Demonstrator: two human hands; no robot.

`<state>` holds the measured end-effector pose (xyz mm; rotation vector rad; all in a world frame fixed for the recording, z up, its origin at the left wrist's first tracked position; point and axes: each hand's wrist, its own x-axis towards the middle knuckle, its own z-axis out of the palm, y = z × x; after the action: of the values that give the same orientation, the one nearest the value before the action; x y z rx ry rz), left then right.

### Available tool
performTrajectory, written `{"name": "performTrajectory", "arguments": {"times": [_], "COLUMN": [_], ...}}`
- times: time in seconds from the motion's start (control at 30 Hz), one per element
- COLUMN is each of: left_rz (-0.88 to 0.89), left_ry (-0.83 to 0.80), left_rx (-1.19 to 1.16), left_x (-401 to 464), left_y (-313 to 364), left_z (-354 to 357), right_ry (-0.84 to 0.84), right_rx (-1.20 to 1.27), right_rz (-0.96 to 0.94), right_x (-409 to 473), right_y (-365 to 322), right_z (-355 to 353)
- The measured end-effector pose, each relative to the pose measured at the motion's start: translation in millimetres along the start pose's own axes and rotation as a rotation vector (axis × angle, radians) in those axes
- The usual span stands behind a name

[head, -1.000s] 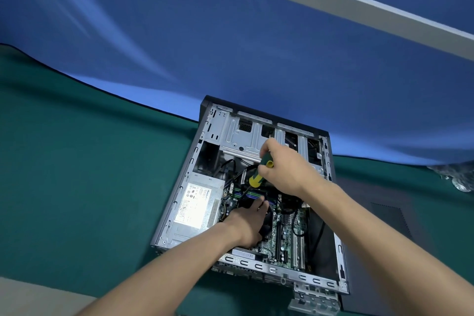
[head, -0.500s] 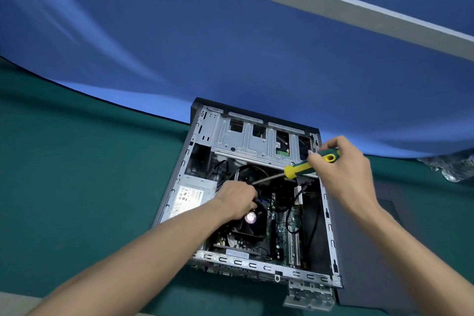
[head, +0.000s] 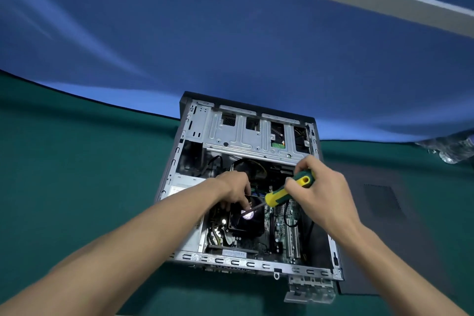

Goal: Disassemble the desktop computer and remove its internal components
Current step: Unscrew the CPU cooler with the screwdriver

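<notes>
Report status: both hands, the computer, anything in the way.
Right hand grips green-and-yellow screwdriver, tip down at black cooler fan. Left hand on fan's edge. Open grey desktop case flat on green mat. Black cables near fan.

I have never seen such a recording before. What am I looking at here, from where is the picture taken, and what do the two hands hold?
There is no robot, only a person's two bare hands. The single camera sits on the person's head and looks forward and down. On the green cloth-covered table lies an open grey metal desktop computer case, its circuit board visible inside. A dark flat panel lies beside it on the right. The right hand grips a yellow-and-green-handled screwdriver, whose tip points at the black cooling fan. The left hand rests its fingers on that fan; whether it pinches anything is unclear.
</notes>
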<state>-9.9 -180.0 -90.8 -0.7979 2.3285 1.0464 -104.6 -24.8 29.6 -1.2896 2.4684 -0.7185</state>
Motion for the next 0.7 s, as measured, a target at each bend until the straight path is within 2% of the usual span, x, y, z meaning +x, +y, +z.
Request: {"name": "performTrajectory", "arguments": {"times": [0.23, 0.7], "left_rz": [-0.024, -0.032], "left_ry": [-0.073, -0.019], "left_rx": [-0.121, -0.113], "left_x": [0, -4], "left_y": [-1, 1], "left_z": [-4, -3], "right_ry": [-0.078, -0.133], "right_rx": [-0.078, -0.180], "right_rz": [-0.101, -0.178], "right_x": [-2, 0], "right_y": [-8, -15], "right_z": [20, 32]}}
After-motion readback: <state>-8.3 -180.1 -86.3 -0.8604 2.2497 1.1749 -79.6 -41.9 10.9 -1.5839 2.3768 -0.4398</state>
